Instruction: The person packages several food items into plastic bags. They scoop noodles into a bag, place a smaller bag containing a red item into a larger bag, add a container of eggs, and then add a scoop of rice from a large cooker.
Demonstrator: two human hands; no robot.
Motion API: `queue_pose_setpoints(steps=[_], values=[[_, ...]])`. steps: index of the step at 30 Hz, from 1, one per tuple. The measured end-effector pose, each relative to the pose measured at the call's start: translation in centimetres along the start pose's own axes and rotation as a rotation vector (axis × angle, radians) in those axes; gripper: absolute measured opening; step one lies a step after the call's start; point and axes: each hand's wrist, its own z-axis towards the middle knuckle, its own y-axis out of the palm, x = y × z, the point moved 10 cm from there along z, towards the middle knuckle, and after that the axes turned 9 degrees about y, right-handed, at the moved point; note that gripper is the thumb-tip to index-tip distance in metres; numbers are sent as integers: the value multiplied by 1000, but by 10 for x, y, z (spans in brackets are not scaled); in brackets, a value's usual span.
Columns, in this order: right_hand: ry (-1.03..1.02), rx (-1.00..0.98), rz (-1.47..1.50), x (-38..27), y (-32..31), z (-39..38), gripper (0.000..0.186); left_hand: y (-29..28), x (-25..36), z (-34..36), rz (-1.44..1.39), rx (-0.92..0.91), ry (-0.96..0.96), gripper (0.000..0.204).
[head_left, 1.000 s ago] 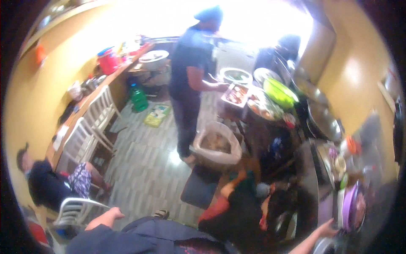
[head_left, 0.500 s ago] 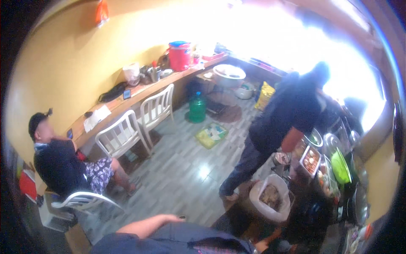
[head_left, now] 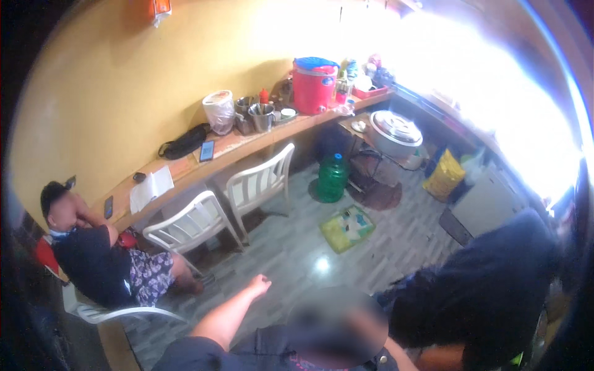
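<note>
My left hand (head_left: 260,285) reaches out above the floor from a dark sleeve. Its fingers look curled in, and no object shows in them. My right hand (head_left: 365,328) is close in front of my body at the lower edge, inside a blurred patch. Its fingers and anything they hold cannot be made out. Closest beyond my left hand are a green and yellow mat (head_left: 348,229) on the floor and a white plastic chair (head_left: 189,222).
A co-worker in dark clothes (head_left: 482,290) bends close on my right. Another person (head_left: 93,260) sits at the left by a wall counter (head_left: 185,167) holding a red cooler (head_left: 314,86), metal cups and a phone. A green water jug (head_left: 332,179) and large lidded pot (head_left: 395,133) stand beyond.
My view has swung toward the right-hand counter's opposite side, leftward, and the food trays have left it. My left arm has stretched forward; my right hand has come up before my body.
</note>
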Motion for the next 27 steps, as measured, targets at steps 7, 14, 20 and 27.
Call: queue_pose_setpoints(steps=[7,14,20,27], values=[[-535,128,-106,-294,-220,98,39,19,-100,-19,-140,-201,-307,50],[-407,17,-130,-277,-295,267,38,-14,-27,99,54,-284,-401,49],[332,-321,-280,-50,-293,324,40,-48,99,310,232,-330,-233,49],[484,176,410,44,-470,318,34,-52,453,633,283,-153,327,49]])
